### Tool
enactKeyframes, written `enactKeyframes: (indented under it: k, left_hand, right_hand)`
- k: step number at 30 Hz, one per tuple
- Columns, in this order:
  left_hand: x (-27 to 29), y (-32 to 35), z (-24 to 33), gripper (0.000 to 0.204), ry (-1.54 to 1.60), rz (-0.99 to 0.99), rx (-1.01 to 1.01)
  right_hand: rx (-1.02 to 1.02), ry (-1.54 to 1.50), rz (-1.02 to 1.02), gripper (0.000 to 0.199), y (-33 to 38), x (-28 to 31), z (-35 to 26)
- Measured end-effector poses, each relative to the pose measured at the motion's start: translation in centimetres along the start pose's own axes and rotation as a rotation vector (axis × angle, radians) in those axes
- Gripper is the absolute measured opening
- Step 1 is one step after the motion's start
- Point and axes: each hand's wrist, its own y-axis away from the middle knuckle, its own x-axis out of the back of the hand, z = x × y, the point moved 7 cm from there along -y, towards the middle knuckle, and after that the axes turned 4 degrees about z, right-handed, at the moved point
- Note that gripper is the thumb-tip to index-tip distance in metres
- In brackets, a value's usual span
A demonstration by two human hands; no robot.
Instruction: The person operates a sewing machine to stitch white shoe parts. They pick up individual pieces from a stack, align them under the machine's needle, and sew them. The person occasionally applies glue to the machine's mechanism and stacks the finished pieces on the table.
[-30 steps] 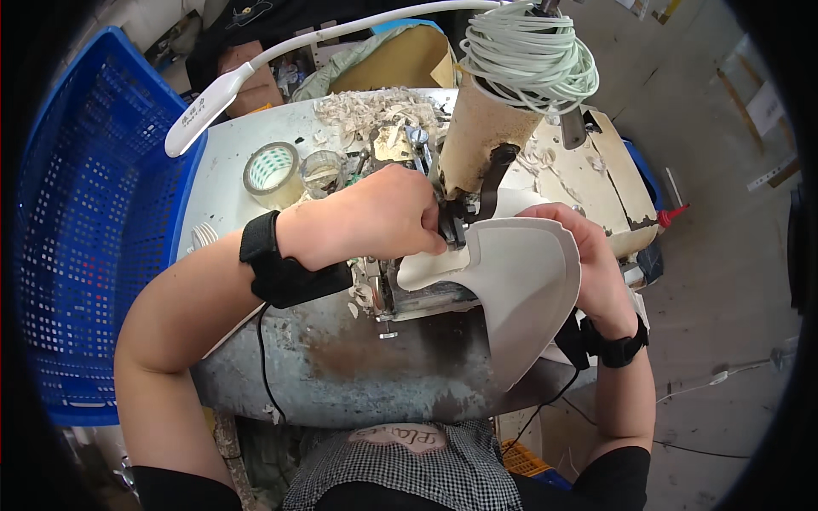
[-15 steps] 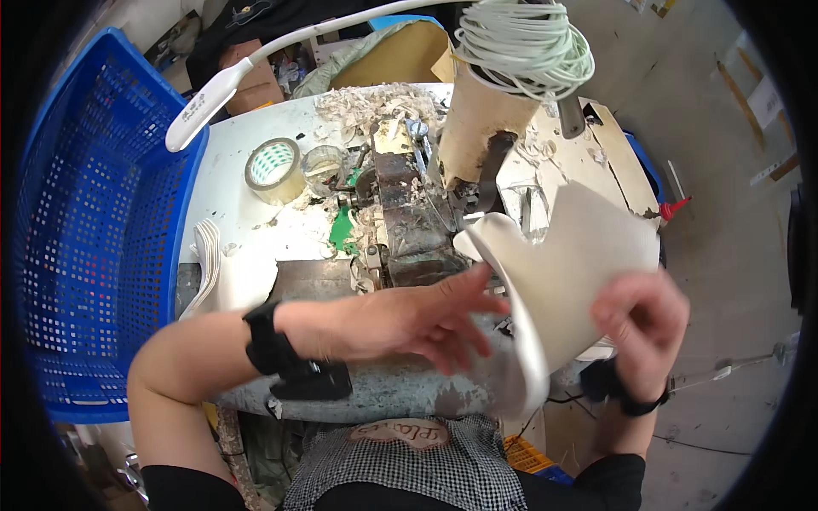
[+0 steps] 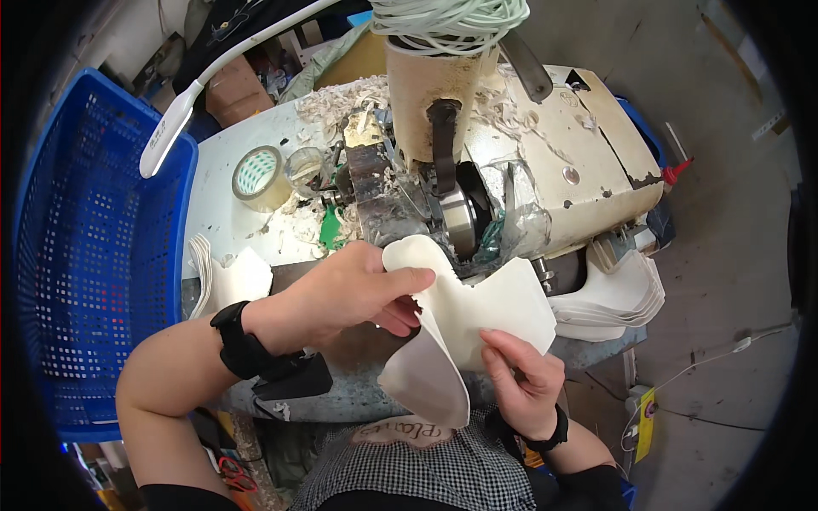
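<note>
A cream-white, curved sheet piece [image 3: 498, 311], like a cut leather upper, is held up in front of the machine. Its left part folds down into a flap with a paler grey underside. My left hand [image 3: 354, 285] pinches its upper left edge, thumb on top. My right hand [image 3: 528, 383] grips the lower right edge, with fingertips lying on the surface. Just beyond the piece is the machine [image 3: 422, 106], with a shiny metal wheel [image 3: 460, 223] near the piece's upper edge. The fingers under the piece are partly hidden.
Similar white pieces lie stacked at the right [image 3: 609, 298] and left [image 3: 239, 279]. A blue crate [image 3: 102, 255] stands far left. Tape [image 3: 260, 179], a glass jar [image 3: 305, 169] and pale scraps [image 3: 345, 100] lie on the table. A white lamp head [image 3: 168, 132] overhangs the left side.
The piece has moved left, and my left hand, formerly spread beside it, now pinches its edge. My right hand has come left and down onto the piece. The view has shifted, revealing the right stack.
</note>
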Motion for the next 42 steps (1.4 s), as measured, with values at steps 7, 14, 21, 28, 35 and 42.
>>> enactKeyframes:
  k: [7, 14, 21, 28, 35, 42]
  left_hand:
    - [1.4, -1.0, 1.5, 0.037, -0.077, 0.108, -0.053]
    - [0.0, -1.3, 2.3, 0.037, -0.039, 0.061, -0.007]
    - [0.4, 0.6, 3.6, 0.054, -0.026, -0.139, 0.026]
    - [3.0, 1.9, 6.1, 0.022, -0.782, 0.077, -0.328]
    - [4.2, 1.2, 7.6, 0.023, -0.965, -0.028, -0.476]
    - [5.7, 0.1, 8.8, 0.025, -1.067, -0.052, -0.476]
  right_hand:
    - [-0.203, -0.151, 0.051, 0.024, 0.0, -0.6, 1.6]
    - [-0.253, -0.149, 0.126, 0.022, -0.4, 0.8, 1.8]
    - [-0.007, 0.001, 0.031, 0.022, -0.7, 1.4, -0.7]
    - [0.067, -0.044, -0.57, 0.062, 0.2, -2.1, -3.5]
    - [-0.02, -0.29, -0.982, 0.095, 2.6, -6.5, -4.8]
    - [-0.045, -0.369, -0.982, 0.099, 1.5, -10.1, -5.8]
